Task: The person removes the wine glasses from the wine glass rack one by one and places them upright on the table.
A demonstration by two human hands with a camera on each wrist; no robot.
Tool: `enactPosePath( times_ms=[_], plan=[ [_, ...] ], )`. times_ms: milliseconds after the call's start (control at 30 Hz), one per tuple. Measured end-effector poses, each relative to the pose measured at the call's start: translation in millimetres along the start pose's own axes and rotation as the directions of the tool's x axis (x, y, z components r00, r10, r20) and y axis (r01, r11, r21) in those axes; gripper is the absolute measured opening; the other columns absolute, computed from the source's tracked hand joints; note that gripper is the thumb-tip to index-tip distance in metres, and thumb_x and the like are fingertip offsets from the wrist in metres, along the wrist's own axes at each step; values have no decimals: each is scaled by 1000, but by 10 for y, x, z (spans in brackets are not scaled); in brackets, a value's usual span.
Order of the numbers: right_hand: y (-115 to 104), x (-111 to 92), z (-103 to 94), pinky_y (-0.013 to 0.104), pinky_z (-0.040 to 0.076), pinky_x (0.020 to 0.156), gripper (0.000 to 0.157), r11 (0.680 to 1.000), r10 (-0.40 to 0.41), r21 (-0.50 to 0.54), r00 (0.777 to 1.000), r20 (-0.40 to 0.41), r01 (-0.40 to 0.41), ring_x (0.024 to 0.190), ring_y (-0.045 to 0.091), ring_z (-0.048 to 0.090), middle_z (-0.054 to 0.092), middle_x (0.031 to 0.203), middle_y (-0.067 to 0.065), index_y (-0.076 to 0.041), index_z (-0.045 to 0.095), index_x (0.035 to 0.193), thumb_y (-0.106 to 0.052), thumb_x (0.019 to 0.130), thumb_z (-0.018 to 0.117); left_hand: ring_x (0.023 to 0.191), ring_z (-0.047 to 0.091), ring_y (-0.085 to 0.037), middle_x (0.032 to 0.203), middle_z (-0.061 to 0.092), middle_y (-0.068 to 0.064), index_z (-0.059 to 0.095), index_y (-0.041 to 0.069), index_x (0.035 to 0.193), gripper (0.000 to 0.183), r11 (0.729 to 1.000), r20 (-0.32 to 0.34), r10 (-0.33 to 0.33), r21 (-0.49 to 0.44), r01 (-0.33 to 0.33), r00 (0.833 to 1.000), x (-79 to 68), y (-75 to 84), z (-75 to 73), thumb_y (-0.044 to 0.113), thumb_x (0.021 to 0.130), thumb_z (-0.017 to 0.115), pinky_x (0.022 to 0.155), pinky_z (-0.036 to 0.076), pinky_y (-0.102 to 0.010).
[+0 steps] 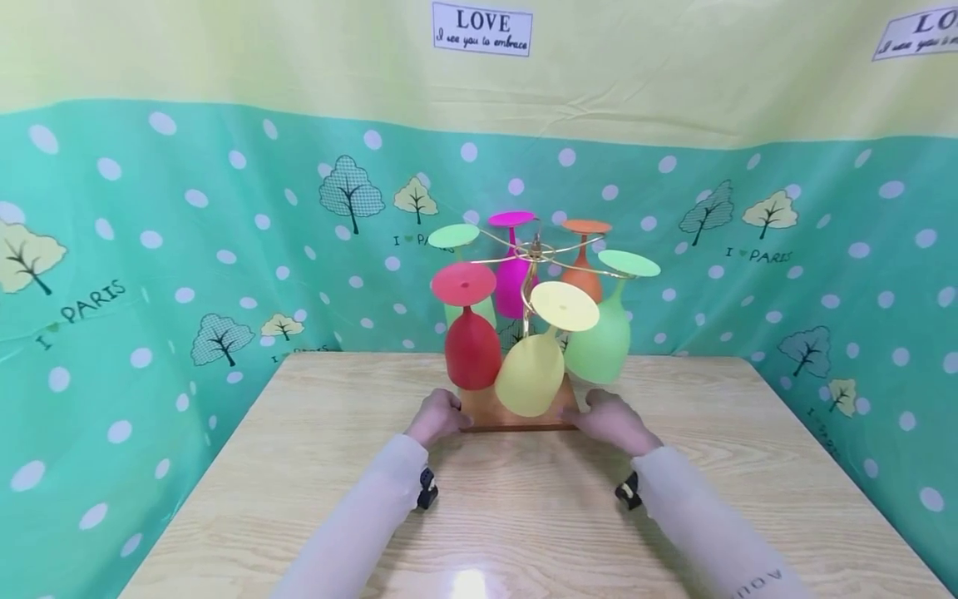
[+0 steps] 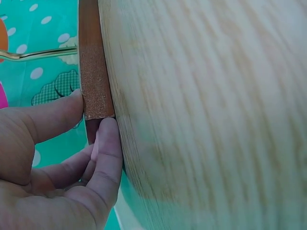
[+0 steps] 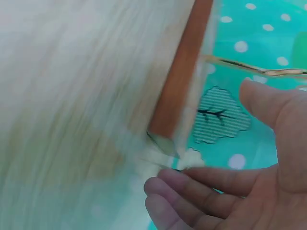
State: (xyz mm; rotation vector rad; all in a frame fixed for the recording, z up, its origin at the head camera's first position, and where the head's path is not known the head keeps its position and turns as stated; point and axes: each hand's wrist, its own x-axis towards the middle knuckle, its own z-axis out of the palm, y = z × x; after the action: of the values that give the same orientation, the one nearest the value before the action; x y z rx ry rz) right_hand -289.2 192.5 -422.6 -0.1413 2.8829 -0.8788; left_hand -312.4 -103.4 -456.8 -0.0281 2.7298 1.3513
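A glass rack with a gold wire frame [image 1: 535, 248] and a brown wooden base [image 1: 479, 409] stands on the table. Stemmed goblets hang upside down from it: red [image 1: 473, 351], yellow [image 1: 530, 376], magenta [image 1: 514, 287], orange [image 1: 584, 279] and two pale green, one a green goblet [image 1: 599, 341] at the right. My left hand [image 1: 437, 416] pinches the base's left front corner, thumb on the top face, fingers at its lower edge. Beside the right front corner is my right hand [image 1: 609, 418]; in the right wrist view its thumb and loosely bent fingers stand apart from the base [image 3: 177, 81].
The light wood-grain table [image 1: 344, 491] extends to both sides and in front of the rack. Behind it hangs a green and yellow curtain [image 1: 247, 200] with dots and trees. Dark straps with small devices sit on both wrists.
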Motion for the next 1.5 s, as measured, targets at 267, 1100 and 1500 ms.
enactPosePath(
  times_ms=[267,1100,1500],
  plan=[
    [-168,-458,-245,25,22,44,50,984,-123,-135,991,-55,114,47,11,25,26,54,-5,-14,37,60,-47,85,66,55,47,-15,58,52,0,60,3,65,18,1000,2,7,-8,-7,1000,-23,17,-29,4,72,76,49,39,-25],
    [-1112,-770,-1031,32,43,88,31,353,-784,-506,-46,-619,787,91,40,54,59,97,24,10,60,97,-18,85,64,50,37,-12,53,40,3,49,8,56,29,999,-3,52,2,-52,999,-76,2,-50,4,72,74,46,32,-24],
    [-1229,-675,-1103,39,50,77,14,253,-864,-619,-114,-490,744,82,35,60,63,90,18,7,66,92,4,81,58,49,36,-13,53,36,3,45,11,56,36,1000,5,6,6,-6,1000,-46,19,-11,5,74,76,45,30,-25]
  ],
)
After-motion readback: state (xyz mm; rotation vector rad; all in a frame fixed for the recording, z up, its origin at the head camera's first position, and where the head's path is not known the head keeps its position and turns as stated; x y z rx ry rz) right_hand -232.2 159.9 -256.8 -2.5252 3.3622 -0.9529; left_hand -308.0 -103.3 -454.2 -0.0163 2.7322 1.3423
